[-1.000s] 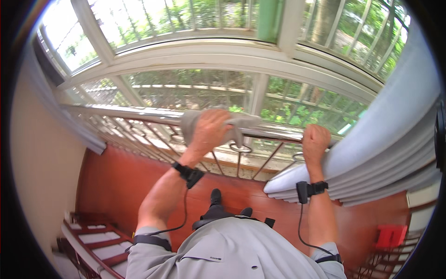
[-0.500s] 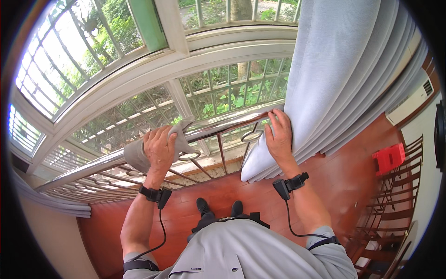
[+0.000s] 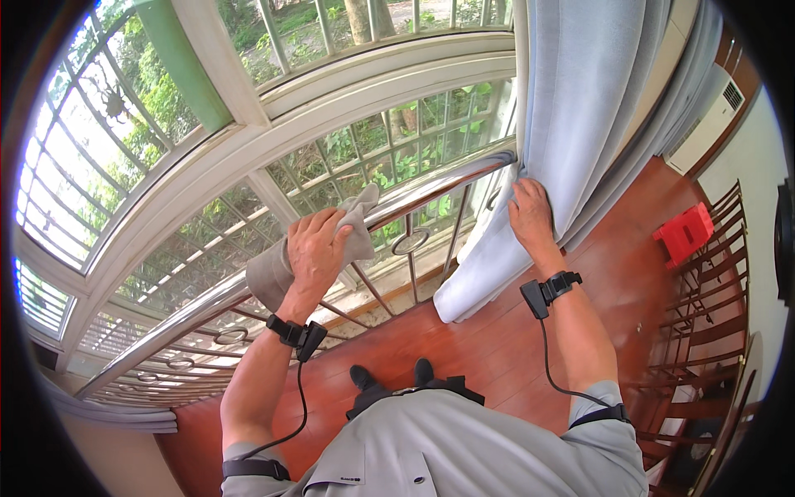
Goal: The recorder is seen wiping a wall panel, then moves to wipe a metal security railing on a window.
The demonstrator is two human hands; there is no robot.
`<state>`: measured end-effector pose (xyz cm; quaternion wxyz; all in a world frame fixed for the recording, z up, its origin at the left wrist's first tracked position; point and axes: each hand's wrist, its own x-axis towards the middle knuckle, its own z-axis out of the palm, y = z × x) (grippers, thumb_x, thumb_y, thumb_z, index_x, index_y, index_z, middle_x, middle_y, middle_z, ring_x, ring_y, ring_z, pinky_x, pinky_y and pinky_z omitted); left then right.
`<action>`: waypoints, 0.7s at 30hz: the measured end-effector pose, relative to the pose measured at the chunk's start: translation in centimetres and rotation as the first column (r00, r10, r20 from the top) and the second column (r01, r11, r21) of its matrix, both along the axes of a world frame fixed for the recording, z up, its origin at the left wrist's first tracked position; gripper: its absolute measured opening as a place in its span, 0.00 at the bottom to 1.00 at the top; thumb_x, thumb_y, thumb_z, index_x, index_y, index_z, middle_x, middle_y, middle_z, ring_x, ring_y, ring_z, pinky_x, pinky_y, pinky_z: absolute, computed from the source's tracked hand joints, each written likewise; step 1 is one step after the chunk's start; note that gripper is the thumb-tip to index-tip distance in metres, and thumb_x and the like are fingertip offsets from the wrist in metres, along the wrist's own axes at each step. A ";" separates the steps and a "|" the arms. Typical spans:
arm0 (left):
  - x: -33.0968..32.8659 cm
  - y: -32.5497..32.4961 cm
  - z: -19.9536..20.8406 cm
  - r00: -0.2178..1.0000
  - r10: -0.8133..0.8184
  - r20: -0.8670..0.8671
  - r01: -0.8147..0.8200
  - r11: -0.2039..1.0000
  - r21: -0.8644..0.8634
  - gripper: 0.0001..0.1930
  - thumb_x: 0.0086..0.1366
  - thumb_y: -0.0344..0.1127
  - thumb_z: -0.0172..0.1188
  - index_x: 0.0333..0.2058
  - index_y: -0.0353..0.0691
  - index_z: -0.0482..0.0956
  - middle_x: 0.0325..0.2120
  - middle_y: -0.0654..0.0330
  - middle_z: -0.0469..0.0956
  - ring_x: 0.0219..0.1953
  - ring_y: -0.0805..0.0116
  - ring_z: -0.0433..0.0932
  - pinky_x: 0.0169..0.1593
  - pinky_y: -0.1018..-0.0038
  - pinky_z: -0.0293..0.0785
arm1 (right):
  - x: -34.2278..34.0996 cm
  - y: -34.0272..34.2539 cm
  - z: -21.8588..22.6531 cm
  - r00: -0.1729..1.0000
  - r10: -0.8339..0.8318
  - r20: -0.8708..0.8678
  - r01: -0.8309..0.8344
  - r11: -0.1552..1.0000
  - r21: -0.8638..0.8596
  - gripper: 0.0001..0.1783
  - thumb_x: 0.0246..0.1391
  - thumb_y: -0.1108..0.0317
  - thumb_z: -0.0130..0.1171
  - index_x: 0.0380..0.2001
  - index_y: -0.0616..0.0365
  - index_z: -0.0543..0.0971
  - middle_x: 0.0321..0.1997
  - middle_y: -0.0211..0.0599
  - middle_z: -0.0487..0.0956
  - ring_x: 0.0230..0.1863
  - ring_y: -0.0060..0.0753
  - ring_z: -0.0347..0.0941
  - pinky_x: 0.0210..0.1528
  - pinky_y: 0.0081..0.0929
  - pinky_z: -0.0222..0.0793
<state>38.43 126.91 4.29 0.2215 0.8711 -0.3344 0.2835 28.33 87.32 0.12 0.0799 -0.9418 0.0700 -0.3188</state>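
A grey cloth (image 3: 269,277) is draped over the shiny metal handrail (image 3: 439,184) in front of the window. My left hand (image 3: 315,255) presses on top of it, fingers curled over cloth and rail, thumb on the near side. To the right, my right hand (image 3: 534,217) grips the edge of a pale blue-grey curtain (image 3: 580,108), close to the rail's right end. Its fingertips are partly lost in the fabric. Between the two hands a stretch of bare rail shows, with thin bars and a metal ring (image 3: 411,241) below.
Behind the rail are white window frames (image 3: 364,73) with outside bars and greenery. A red plastic stool (image 3: 684,234) sits by a row of wooden chairs (image 3: 712,331) at the right. A white appliance (image 3: 704,124) stands beyond the curtain. The floor (image 3: 489,364) is reddish wood.
My left hand and the cloth have shifted right along the rail. My right hand has pushed the curtain rightward, uncovering more of the rail's end. The whole view has turned slightly.
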 end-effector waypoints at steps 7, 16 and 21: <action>0.5 -3.5 0.1 0.998 -0.057 0.008 0.057 0.998 -0.004 0.17 0.65 0.46 0.59 0.44 0.41 0.83 0.44 0.59 0.81 0.48 0.56 0.77 0.52 0.58 0.66 | -0.6 -2.6 0.4 0.998 -0.057 -0.005 0.057 0.998 -0.008 0.18 0.53 0.73 0.58 0.47 0.70 0.77 0.55 0.51 0.73 0.61 0.52 0.65 0.65 0.42 0.61; 0.8 -5.7 0.5 0.987 -0.154 -0.041 0.151 0.986 -0.064 0.17 0.66 0.46 0.58 0.43 0.38 0.83 0.45 0.56 0.81 0.49 0.54 0.77 0.53 0.59 0.67 | -0.1 -2.4 1.1 0.994 -0.094 -0.060 0.092 0.995 -0.042 0.22 0.50 0.73 0.62 0.48 0.71 0.75 0.54 0.51 0.74 0.60 0.54 0.66 0.64 0.43 0.62; 0.7 -7.4 0.8 0.973 -0.230 -0.026 0.223 0.961 -0.164 0.17 0.67 0.46 0.57 0.40 0.37 0.83 0.42 0.56 0.82 0.47 0.53 0.78 0.52 0.59 0.67 | 0.8 -2.4 2.5 0.994 -0.055 -0.092 0.047 0.996 -0.079 0.22 0.50 0.74 0.62 0.50 0.69 0.75 0.54 0.50 0.74 0.58 0.53 0.66 0.63 0.43 0.62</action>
